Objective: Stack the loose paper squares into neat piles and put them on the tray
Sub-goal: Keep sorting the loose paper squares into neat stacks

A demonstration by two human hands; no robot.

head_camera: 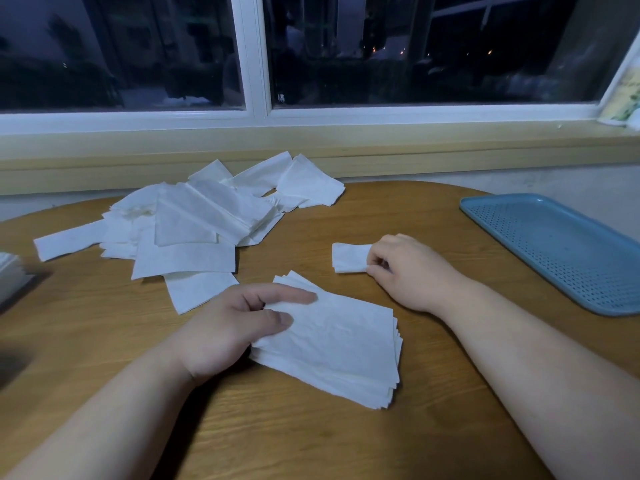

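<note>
The left hand (pixel 221 327) holds the pile (pixel 339 344) of paper squares by its 9 o'clock edge, with thumb and forefinger lying on the top sheet. Whether the other fingers reach under the pile cannot be told. The right hand (pixel 408 271) is narrow, its thumb and fingertips pinching a small folded scrap (pixel 348 258) just beyond the pile, toward 1 o'clock.

The pile lies near the 6 o'clock side of the desk (pixel 311 438). It is not yet square: its sheets fan out at the 3 o'clock and 5 o'clock edges. With a grip on one edge only, lifting it now would likely let the lower sheets slide and spill. Pressing down while pushing could also crease the soft top sheet.

The scrap looks doubled over and smaller than the squares. Laid on the pile as it is, it would probably make a lump and tilt whatever goes on top.

A single sheet (pixel 197 289) lies just beside the left hand at 10 o'clock, close enough for the wrist to drag it. Farther out, toward 11 o'clock, is the loose heap (pixel 194 216), overlapping and skewed, with some pieces reaching the far edge of the desk by the sill (pixel 311 147). A careless pull there could push sheets off the back.

The blue tray (pixel 554 244) is at 3 o'clock, bare where it shows and hanging past the edge of the desk. A pile set down hard on its outer part might tip it.
</note>
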